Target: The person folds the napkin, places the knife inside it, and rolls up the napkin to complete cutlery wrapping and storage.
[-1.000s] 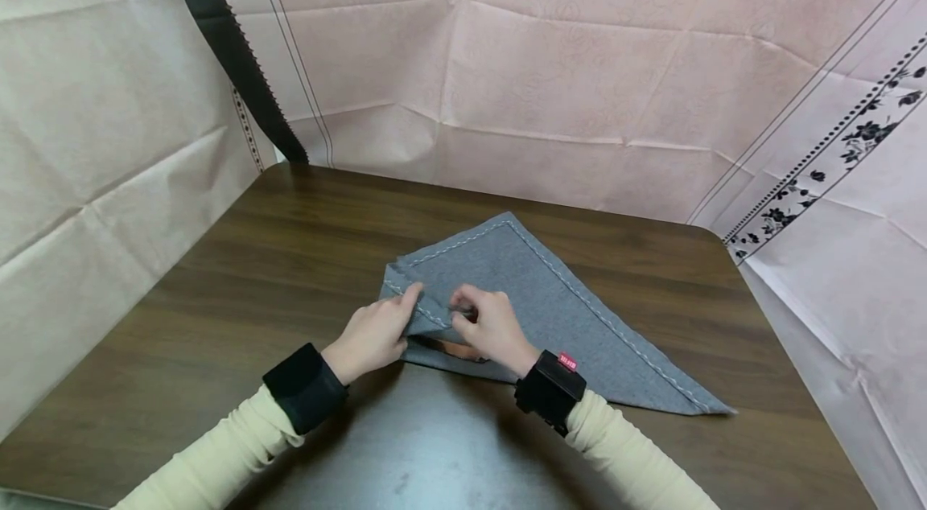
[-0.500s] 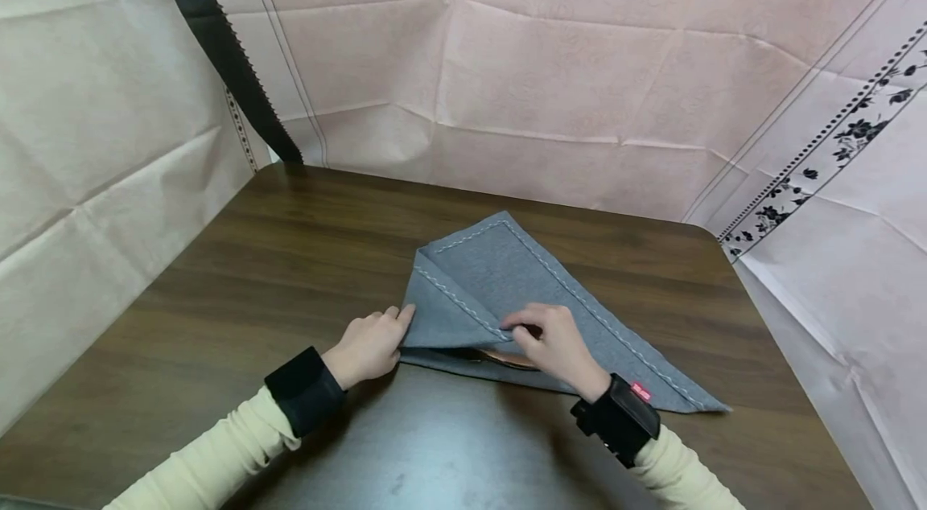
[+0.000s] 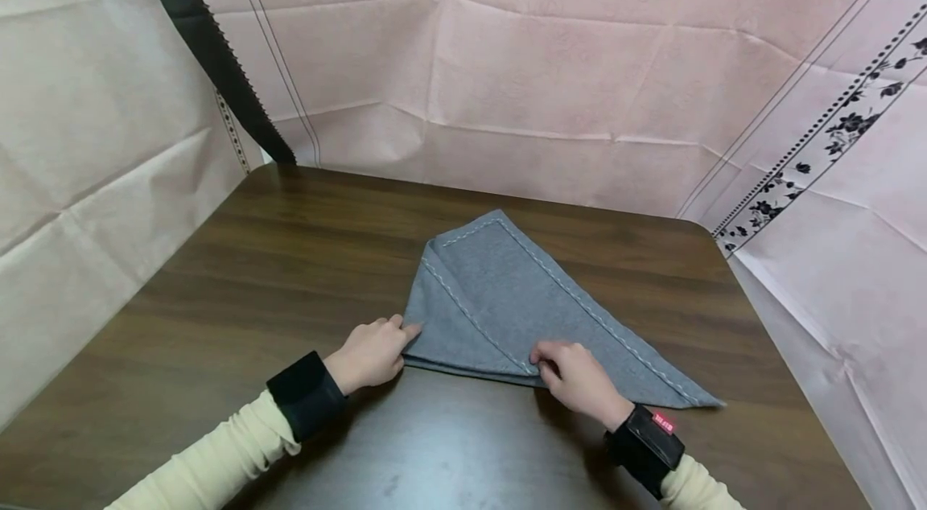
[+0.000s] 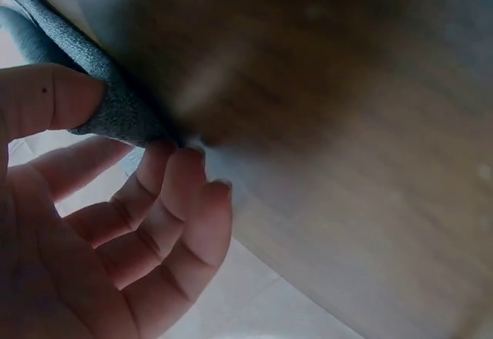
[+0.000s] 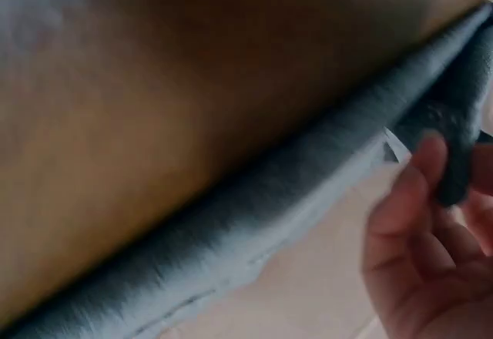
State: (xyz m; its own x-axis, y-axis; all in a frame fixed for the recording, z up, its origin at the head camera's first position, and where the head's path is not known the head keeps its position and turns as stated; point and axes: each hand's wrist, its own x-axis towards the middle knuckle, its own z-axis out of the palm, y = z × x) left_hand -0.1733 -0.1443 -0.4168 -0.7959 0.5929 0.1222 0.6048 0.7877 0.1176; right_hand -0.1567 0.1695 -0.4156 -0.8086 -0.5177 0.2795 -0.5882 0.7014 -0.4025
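Note:
A grey-blue felt cloth (image 3: 500, 293) with white dashed stitching along its edges lies folded on the table, its left corner turned over as a flap. At the lower left fold, my left hand (image 3: 372, 351) pinches the cloth. Its thumb (image 4: 58, 100) lies over the fabric in the left wrist view, the other fingers below. My right hand (image 3: 575, 380) holds the flap's tip near the cloth's front edge. In the right wrist view, thumb and fingers (image 5: 400, 200) grip that corner, slightly raised off the layer under it. Whatever lies inside the fold is hidden.
A dark brown wooden table (image 3: 290, 252) bears the cloth and has rounded far corners. Pale pink sheeting (image 3: 521, 84) hangs behind it, with a black strip (image 3: 210, 43) at left and a floral band at right. Both wrists wear black bands (image 3: 307, 393).
My right hand has drawn the flap right and toward me over the cloth, covering a brown thing seen earlier in the opening. My left hand has slid down to the lower left fold.

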